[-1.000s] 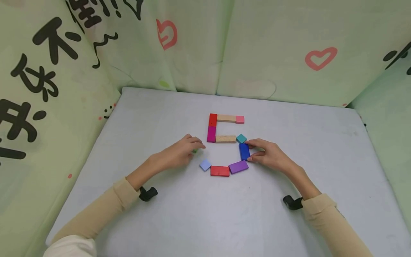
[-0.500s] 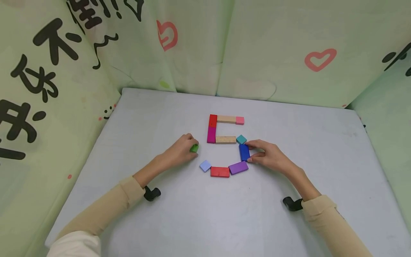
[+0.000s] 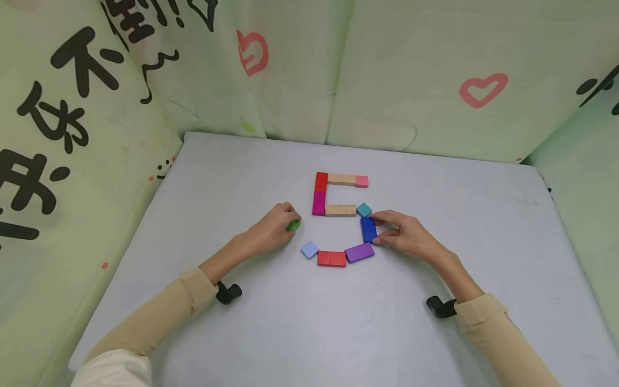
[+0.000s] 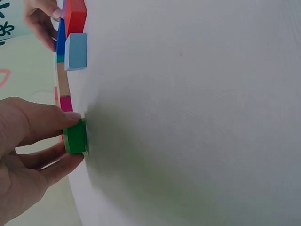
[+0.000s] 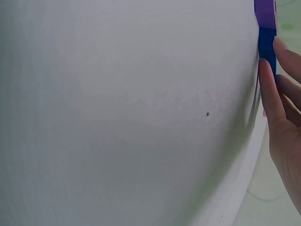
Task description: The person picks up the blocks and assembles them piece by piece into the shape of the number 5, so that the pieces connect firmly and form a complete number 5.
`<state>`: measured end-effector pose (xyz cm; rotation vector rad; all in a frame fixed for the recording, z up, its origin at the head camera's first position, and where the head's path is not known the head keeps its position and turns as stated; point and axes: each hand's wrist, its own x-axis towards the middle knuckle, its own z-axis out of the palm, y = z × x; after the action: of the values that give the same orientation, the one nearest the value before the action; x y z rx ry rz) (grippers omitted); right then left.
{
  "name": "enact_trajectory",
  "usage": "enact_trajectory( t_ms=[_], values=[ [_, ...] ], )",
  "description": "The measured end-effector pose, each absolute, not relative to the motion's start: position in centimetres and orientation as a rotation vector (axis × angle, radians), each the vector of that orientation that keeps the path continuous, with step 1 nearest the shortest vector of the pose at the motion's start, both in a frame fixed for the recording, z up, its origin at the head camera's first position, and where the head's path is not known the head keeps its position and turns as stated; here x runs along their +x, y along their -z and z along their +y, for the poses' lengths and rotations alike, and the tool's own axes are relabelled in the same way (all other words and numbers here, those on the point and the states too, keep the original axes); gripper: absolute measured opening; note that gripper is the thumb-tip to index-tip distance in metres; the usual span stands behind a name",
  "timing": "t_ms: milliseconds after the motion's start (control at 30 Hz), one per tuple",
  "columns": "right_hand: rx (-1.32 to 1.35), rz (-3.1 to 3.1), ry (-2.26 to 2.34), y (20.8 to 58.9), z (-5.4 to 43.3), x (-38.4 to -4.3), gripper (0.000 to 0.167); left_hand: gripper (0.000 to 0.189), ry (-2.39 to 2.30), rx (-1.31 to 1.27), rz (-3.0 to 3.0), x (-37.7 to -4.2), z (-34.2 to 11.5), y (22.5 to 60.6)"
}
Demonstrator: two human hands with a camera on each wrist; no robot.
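My left hand (image 3: 272, 228) pinches a small green block (image 4: 75, 136) between thumb and fingers, left of the row of blocks. On the other side, my right hand (image 3: 405, 232) holds a blue block (image 3: 368, 229) by its two ends, with thumb and fingertips curled on it. The blue block lies between a teal block (image 3: 364, 209) and a purple block (image 3: 360, 252). A red block (image 3: 331, 259) continues from the purple one, and a light blue block (image 3: 309, 250) sits turned at its left end, nearest to the green block.
Farther back, two wooden blocks (image 3: 340, 210), a magenta block (image 3: 318, 203), another red block (image 3: 321, 181) and a pink block (image 3: 361, 181) carry on the line. All lie on a white table (image 3: 309, 333), with a printed curtain (image 3: 396, 70) behind.
My left hand has drawn back slightly and turned, bringing the green block into plain sight; in the last half second the block has tilted in the fingers. The right hand stays at the blue block.
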<state>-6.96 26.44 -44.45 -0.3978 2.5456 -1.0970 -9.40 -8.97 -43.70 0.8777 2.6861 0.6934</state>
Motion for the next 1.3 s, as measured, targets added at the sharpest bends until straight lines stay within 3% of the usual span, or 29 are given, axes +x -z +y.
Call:
enact_trajectory(
  t_ms=[467,1300],
  values=[
    [-0.363,2.540,1.095,44.4,26.4,-6.8,0.059,0.031,-0.716,1.136,2.576,-8.9,-8.7,43.5],
    [-0.369,2.536,1.091,44.3,26.1,-6.9,0.059,0.030,-0.633,1.191,2.483,-8.3,-8.5,44.0]
  ],
)
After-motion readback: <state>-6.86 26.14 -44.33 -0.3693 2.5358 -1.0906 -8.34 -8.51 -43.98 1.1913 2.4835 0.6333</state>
